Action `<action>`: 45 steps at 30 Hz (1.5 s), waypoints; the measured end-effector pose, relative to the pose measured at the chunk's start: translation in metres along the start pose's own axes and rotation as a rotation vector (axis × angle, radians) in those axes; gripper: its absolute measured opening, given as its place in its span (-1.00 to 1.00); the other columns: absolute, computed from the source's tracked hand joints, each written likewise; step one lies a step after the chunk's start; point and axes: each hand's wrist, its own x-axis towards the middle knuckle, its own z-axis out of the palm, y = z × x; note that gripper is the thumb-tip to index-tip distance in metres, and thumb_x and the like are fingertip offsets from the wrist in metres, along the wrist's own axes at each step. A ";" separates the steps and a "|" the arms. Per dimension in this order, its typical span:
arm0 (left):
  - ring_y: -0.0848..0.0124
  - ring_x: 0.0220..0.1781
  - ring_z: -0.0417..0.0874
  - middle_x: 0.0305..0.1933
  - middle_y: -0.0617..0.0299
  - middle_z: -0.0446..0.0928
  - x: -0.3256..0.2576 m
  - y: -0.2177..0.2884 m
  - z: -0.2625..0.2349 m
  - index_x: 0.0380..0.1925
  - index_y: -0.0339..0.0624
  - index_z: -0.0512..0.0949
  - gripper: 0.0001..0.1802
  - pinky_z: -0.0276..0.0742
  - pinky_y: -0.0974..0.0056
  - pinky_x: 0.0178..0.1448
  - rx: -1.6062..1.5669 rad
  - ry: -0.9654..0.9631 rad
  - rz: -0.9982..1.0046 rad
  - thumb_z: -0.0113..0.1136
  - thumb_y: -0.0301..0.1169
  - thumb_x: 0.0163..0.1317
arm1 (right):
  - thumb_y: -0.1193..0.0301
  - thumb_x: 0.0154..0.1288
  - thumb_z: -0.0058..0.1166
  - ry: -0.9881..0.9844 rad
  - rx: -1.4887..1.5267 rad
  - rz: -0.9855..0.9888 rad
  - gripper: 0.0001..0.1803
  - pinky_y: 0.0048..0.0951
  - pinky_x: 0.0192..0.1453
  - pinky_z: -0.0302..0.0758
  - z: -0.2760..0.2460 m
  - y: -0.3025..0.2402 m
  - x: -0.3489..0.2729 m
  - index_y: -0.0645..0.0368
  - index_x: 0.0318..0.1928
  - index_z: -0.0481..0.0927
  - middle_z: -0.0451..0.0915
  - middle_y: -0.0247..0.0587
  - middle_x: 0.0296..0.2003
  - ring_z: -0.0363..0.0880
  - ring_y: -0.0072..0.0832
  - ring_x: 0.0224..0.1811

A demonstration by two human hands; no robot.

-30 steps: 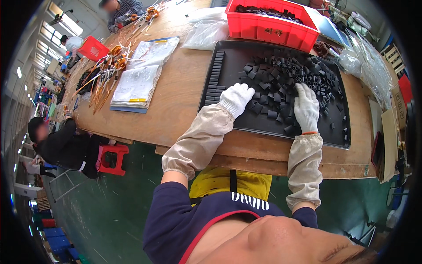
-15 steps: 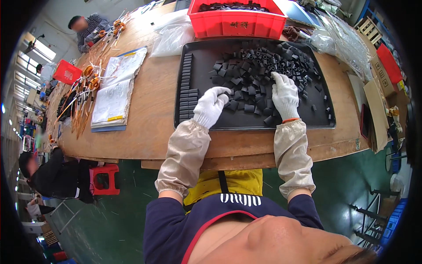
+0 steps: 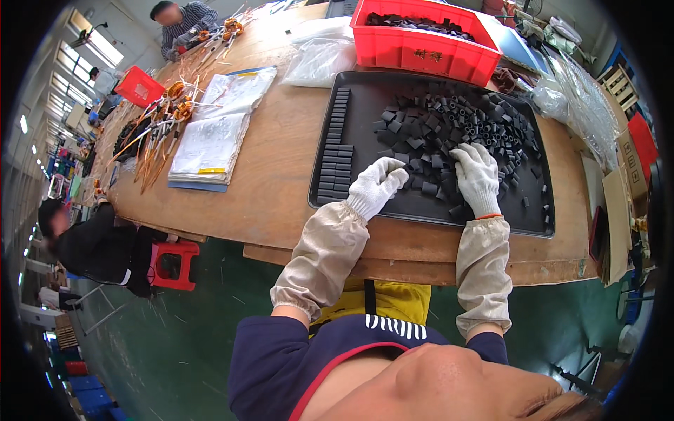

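Observation:
A black tray (image 3: 435, 217) on the wooden table holds many short black tube pieces (image 3: 484, 119) in a loose pile. Along its left side, similar pieces stand in neat rows (image 3: 335, 168). My left hand (image 3: 378, 188), in a white knit glove, hovers over the tray between the rows and the pile. Its thumb and fingertips come together at the pile's near-left edge; whatever they pinch is too small to make out. At the pile's near side, my right hand (image 3: 479, 179), gloved too, has its fingers bent down among the pieces, hiding its fingertips. Beige sleeve covers wrap both forearms.
Behind the tray stands a red bin (image 3: 425, 49) of black pieces, with clear plastic bags (image 3: 319, 63) beside it. Papers (image 3: 210, 140) and copper-coloured wired coils (image 3: 179, 102) lie to the left. Cardboard (image 3: 618, 231) stands at right. Two co-workers (image 3: 91, 242) (image 3: 184, 24) sit at left.
The whole view has shifted, so the table and tray appear farther right and lower. My right hand's fingers are bent more and sit slightly nearer me; my left hand keeps about the same place over the tray.

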 end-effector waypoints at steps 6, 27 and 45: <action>0.65 -0.26 0.55 -0.27 0.38 0.62 0.000 -0.005 -0.002 0.03 -0.25 0.59 -0.73 0.55 0.45 -0.13 0.034 -0.061 0.048 0.25 -0.30 0.50 | 0.39 0.19 0.35 -0.043 -0.005 0.196 -0.79 -0.14 0.16 0.51 -0.012 -0.008 0.010 0.00 -0.14 0.68 0.71 -0.25 -0.17 0.66 -0.24 0.03; 0.60 -0.18 0.64 -0.20 0.31 0.68 -0.003 0.006 0.003 0.04 -0.22 0.63 -0.77 0.61 0.40 -0.03 0.236 -0.017 0.036 0.25 -0.37 0.48 | 0.48 0.41 0.26 -0.291 1.231 0.430 -0.82 -0.62 -0.12 0.52 -0.015 -0.067 0.005 0.20 -0.02 0.63 0.69 -0.41 -0.20 0.56 -0.74 -0.23; 0.53 0.00 0.64 -0.01 0.24 0.66 -0.001 0.006 -0.002 0.20 -0.24 0.55 -0.65 0.62 0.33 0.12 0.061 -0.112 -0.040 0.21 -0.33 0.51 | 0.60 0.08 0.37 -0.113 0.879 0.054 -0.74 -0.28 0.10 0.59 -0.006 -0.072 0.006 0.16 -0.17 0.69 0.70 -0.22 -0.16 0.67 -0.20 0.00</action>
